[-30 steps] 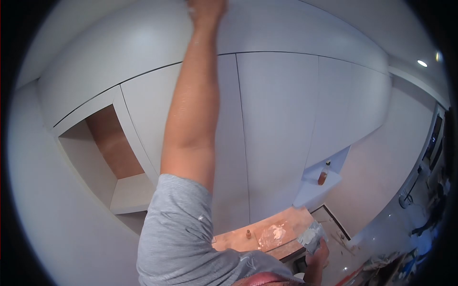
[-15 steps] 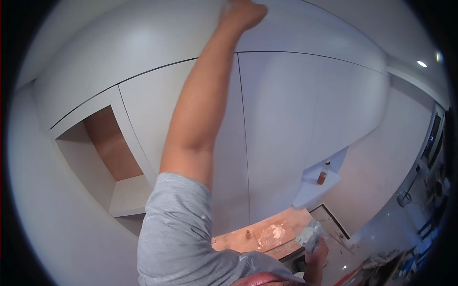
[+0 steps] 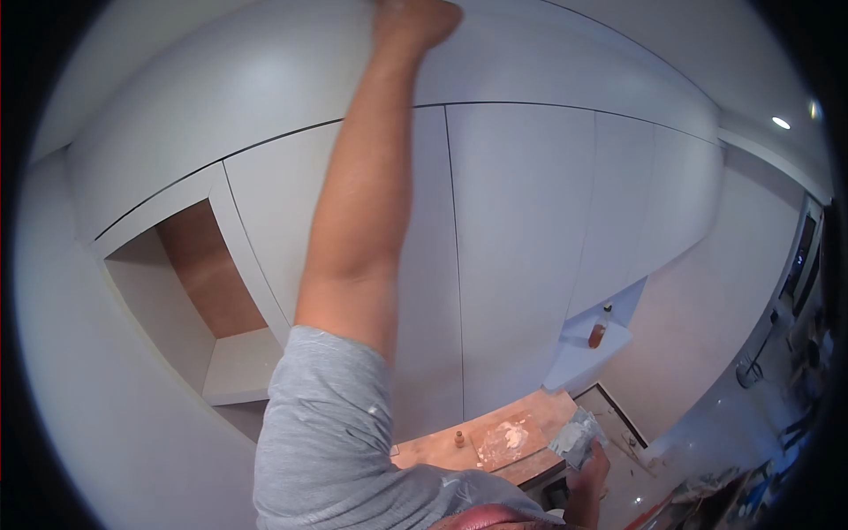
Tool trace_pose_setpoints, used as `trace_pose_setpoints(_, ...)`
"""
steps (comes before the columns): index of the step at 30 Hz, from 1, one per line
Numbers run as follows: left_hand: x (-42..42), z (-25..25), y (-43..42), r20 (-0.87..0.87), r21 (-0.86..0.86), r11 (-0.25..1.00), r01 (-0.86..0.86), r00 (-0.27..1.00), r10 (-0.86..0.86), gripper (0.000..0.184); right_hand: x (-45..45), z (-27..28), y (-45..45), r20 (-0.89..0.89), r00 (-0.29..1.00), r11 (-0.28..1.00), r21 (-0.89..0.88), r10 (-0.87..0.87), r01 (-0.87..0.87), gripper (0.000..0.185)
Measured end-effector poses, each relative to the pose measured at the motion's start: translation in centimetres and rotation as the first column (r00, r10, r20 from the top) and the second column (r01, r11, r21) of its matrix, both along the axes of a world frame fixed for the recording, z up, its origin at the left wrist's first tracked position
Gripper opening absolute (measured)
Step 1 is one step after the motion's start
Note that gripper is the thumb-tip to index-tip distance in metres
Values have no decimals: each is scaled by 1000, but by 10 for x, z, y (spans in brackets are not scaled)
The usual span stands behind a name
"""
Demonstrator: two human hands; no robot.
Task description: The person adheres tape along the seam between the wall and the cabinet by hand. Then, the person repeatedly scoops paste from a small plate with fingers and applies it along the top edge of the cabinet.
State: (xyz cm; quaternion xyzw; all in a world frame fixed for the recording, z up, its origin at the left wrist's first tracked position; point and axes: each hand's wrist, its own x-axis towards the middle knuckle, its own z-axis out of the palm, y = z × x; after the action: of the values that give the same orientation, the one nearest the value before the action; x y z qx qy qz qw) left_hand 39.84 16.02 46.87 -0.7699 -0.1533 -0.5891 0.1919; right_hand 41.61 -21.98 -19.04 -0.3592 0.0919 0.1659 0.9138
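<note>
My left arm in a grey sleeve reaches up across the pale cabinet front [image 3: 517, 221]. My left hand [image 3: 413, 19] is at the upper panel [image 3: 265, 79], cut off by the frame's top edge. Its fingers look curled, and whatever they hold is out of sight. Low on the right, my right hand [image 3: 590, 473] grips a wide putty knife [image 3: 574, 438], its flat blade smeared with whitish paste. Below the cabinets, a wooden surface [image 3: 548, 408] carries a patch of white paste [image 3: 511, 436] and a small bottle [image 3: 459, 439].
An open niche [image 3: 238, 367] with a brown back is set into the cabinets at left. A bottle of amber liquid [image 3: 597, 334] stands on a corner shelf [image 3: 574, 360]. Assorted clutter [image 3: 715, 495] lies on the floor at lower right. A ceiling light [image 3: 781, 123] is lit.
My left hand has moved left and slightly up, further out of the frame. My right hand still holds the putty knife in nearly the same place.
</note>
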Motion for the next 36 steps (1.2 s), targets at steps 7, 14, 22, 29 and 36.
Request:
trace_pose_setpoints(7, 91, -27, -19, 384, 63, 919, 390, 840, -383, 39, -16, 5, -3, -51, 996, 997, 11, -76, 76, 43)
trace_pose_setpoints(14, -26, 0, 13, 565, 227, 949, 217, 765, -310, 45, -23, -18, -23, 136, 976, 956, -219, -167, 194, 39)
trace_pose_setpoints(22, 60, -191, -77, -28, -628, -78, 775, -122, -992, 81, -22, 45, 3, 26, 996, 968, 239, -85, 76, 36)
trace_pose_setpoints(29, 2, -468, -134, 459, -888, -387, -247, -444, -770, 102, -37, 94, 13, -49, 998, 954, 295, -46, 59, 36)
trace_pose_setpoints(36, -6, -514, -127, 131, -991, -100, -91, -487, -863, 97, -38, 106, 22, -93, 995, 965, 257, -24, 47, 37)
